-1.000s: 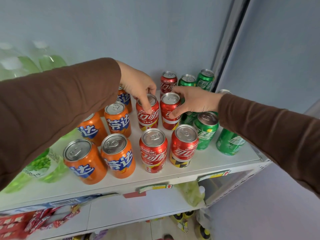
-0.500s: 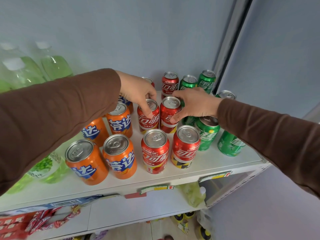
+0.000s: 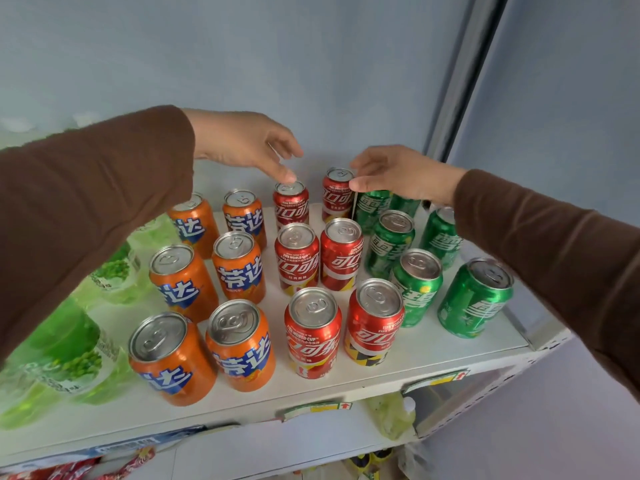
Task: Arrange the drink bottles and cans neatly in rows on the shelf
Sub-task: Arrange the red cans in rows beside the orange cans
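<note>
Most of the job looks done: beneath the hands, orange point(image 3: 239, 344), red point(image 3: 311, 330) and green aluminium cans point(image 3: 417, 285) stand in paired columns on the white shelf point(image 3: 346, 386). The left hand point(image 3: 242, 143) hovers relaxed, holding nothing; the right hand point(image 3: 398, 174) touches the rear red can point(image 3: 337, 194). The outermost green can point(image 3: 476, 297) stands near the edge, with little spare room.

Glossy metal cans point(image 3: 296, 258) with brushed silver lids, matt white shelf point(image 3: 433, 355), soft brown cloth sleeves point(image 3: 86, 209).
</note>
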The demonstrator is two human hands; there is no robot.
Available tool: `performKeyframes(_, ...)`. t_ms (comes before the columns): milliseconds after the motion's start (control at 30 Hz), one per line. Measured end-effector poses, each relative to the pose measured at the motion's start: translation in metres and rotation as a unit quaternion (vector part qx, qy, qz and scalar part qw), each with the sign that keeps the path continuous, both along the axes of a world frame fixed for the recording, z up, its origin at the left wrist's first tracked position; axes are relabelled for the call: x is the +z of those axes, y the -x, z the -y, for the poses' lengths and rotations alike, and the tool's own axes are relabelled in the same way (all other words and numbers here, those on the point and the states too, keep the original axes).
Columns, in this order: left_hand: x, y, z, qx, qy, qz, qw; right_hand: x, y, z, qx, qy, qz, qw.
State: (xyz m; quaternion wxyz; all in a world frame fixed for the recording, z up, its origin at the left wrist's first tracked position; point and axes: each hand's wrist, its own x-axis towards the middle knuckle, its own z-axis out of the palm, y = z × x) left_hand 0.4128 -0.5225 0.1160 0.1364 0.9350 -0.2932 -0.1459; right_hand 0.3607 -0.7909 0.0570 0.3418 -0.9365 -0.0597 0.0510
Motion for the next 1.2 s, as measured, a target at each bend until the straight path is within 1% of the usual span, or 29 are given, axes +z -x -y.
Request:
performKeyframes(100, -0.003, -0.017, 0.000, 0.010, 0.010, 0.025, 1.000, -0.004, -0.023, -0.002, -0.005, 0.038, 0.017, 0.999)
performKeyframes(200, -0.013, -0.033, 0.006, 0.005, -0.023, 0.033, 0.999, -0.014, -0.045, -0.003, -0.020, 0.106, 0.015, 0.994)
performKeyframes(300, -0.023, -0.048, 0.014, -0.003, -0.065, 0.029, 0.997, -0.024, -0.063, -0.005, -0.044, 0.179, 0.011, 0.983)
performKeyframes(400, -0.033, -0.060, 0.022, -0.004, -0.083, 0.005, 0.997, -0.031, -0.076, -0.009, -0.049, 0.243, -0.001, 0.969)
performKeyframes(467, -0.040, -0.067, 0.029, -0.006, -0.103, -0.019, 0.994, -0.034, -0.082, -0.012, -0.043, 0.269, -0.010, 0.962)
performKeyframes(567, -0.053, -0.073, 0.037, -0.015, -0.140, -0.028, 0.990, -0.040, -0.087, -0.015, -0.034, 0.271, -0.009, 0.962)
performKeyframes(700, -0.060, -0.079, 0.042, -0.034, -0.161, -0.027, 0.986, -0.049, -0.094, -0.016, -0.034, 0.239, -0.003, 0.970)
performKeyframes(800, -0.058, -0.081, 0.042, -0.039, -0.144, -0.036, 0.988, -0.049, -0.094, -0.016, -0.041, 0.208, -0.007, 0.977)
performKeyframes(900, -0.048, -0.082, 0.039, -0.038, -0.114, -0.040, 0.992, -0.046, -0.092, -0.014, -0.050, 0.150, -0.020, 0.987)
performKeyframes(967, -0.034, -0.084, 0.036, -0.035, -0.085, -0.047, 0.995, -0.039, -0.089, -0.010, -0.057, 0.078, -0.015, 0.995)
performKeyframes(1033, -0.016, -0.084, 0.033, -0.025, -0.047, -0.058, 0.997, -0.030, -0.085, -0.006, -0.055, -0.023, 0.000, 0.998)
performKeyframes(1133, 0.013, -0.083, 0.030, -0.006, 0.010, -0.070, 0.997, -0.012, -0.074, -0.002, -0.034, -0.168, 0.001, 0.985)
performKeyframes(1200, 0.030, -0.080, 0.028, -0.003, 0.038, -0.077, 0.996, -0.004, -0.070, 0.001, -0.021, -0.231, 0.008, 0.973)
